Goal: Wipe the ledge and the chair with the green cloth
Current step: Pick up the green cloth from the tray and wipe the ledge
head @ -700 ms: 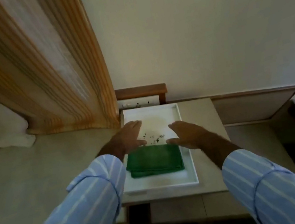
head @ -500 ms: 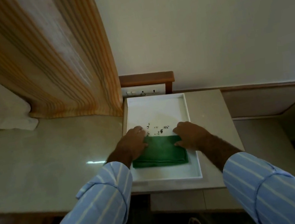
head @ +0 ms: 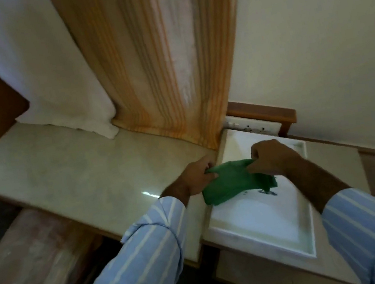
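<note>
The green cloth (head: 235, 181) hangs lifted over the left edge of a white tray (head: 265, 225), stretched between both hands. My left hand (head: 197, 177) pinches its left corner and my right hand (head: 271, 157) pinches its upper right edge. The pale stone ledge (head: 76, 182) runs to the left under the curtain. At the lower left a brown seat wrapped in clear plastic (head: 28, 262), maybe the chair, shows blurred below the ledge.
An orange striped curtain (head: 162, 59) and a white curtain (head: 44, 66) hang down onto the ledge. A switch plate (head: 251, 127) under a wooden trim sits behind the tray. Small dark marks (head: 268, 192) lie on the tray floor.
Both hands closed on the folded cloth and lifted it off the tray, unfolding it toward the left. The view has swung left, showing more ledge.
</note>
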Action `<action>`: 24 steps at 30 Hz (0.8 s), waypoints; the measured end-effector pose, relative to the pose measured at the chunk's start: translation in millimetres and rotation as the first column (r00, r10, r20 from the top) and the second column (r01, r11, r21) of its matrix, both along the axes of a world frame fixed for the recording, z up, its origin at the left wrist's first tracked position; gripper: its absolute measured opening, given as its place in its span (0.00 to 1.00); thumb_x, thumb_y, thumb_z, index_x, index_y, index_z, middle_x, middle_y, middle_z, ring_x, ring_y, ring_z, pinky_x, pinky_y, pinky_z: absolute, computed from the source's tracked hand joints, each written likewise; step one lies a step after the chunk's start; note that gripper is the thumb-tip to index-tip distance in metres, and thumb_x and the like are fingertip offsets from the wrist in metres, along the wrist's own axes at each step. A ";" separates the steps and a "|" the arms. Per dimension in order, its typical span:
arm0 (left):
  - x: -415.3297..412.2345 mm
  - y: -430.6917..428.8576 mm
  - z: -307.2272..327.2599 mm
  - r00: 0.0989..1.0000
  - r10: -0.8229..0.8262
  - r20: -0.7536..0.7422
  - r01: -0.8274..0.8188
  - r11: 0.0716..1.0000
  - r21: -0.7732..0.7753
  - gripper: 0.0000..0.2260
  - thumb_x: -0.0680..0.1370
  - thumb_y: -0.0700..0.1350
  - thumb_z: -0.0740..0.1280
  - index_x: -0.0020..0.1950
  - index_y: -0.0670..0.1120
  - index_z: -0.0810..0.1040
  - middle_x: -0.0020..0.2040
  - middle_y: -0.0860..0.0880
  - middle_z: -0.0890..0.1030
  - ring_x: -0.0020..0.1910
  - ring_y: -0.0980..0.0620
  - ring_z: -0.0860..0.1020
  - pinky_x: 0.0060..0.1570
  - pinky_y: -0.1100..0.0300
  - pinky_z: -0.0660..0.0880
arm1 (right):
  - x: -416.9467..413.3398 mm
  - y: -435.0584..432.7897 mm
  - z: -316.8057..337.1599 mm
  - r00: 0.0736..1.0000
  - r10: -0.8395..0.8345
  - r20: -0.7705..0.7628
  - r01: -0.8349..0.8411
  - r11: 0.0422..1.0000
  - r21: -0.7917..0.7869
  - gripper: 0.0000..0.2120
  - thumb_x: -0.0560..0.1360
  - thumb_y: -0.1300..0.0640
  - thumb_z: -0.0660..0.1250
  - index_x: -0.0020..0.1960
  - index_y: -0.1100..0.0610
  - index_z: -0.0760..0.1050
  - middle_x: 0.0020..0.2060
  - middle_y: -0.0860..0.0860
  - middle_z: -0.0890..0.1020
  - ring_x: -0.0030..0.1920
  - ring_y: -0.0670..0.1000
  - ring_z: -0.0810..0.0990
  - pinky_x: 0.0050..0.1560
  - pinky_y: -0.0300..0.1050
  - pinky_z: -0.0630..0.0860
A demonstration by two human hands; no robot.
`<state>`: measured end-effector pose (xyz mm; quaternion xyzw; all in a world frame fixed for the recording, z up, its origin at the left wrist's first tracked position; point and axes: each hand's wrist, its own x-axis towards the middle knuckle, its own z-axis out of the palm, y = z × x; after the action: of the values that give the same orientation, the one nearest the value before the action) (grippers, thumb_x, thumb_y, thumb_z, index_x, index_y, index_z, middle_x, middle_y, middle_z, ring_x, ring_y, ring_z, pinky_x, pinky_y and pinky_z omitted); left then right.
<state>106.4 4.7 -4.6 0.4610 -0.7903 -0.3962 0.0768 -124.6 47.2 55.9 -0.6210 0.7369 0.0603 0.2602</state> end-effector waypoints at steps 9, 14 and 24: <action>197.6 -31.9 34.6 0.849 0.469 -0.243 -0.449 0.883 0.138 0.10 0.73 0.45 0.74 0.52 0.43 0.83 0.49 0.42 0.85 0.48 0.45 0.82 0.50 0.50 0.79 | 168.0 -86.5 38.7 0.957 0.052 0.287 0.018 0.972 -0.236 0.18 0.71 0.51 0.81 0.55 0.60 0.84 0.50 0.57 0.86 0.53 0.58 0.85 0.52 0.51 0.82; 303.0 -26.0 20.7 0.633 0.698 -0.336 -0.637 0.716 0.286 0.04 0.72 0.42 0.74 0.45 0.45 0.83 0.42 0.45 0.85 0.42 0.46 0.83 0.44 0.51 0.79 | 273.0 -115.1 18.0 0.835 0.005 0.550 0.091 0.985 -0.148 0.17 0.69 0.60 0.82 0.55 0.62 0.83 0.50 0.61 0.85 0.51 0.61 0.87 0.52 0.63 0.87; 419.9 -59.3 -35.5 0.465 0.861 -0.204 -0.841 0.502 0.201 0.09 0.73 0.38 0.75 0.52 0.44 0.82 0.46 0.46 0.84 0.45 0.48 0.82 0.40 0.63 0.77 | 410.6 -186.5 -76.2 0.770 -0.079 0.633 0.014 0.994 0.108 0.14 0.71 0.66 0.80 0.55 0.64 0.82 0.49 0.61 0.85 0.50 0.63 0.88 0.52 0.62 0.87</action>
<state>526.3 -54.7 -40.1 0.7347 -0.4213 -0.3939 0.3572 286.0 -139.4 -20.3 -0.5730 0.6169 -0.1241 0.5251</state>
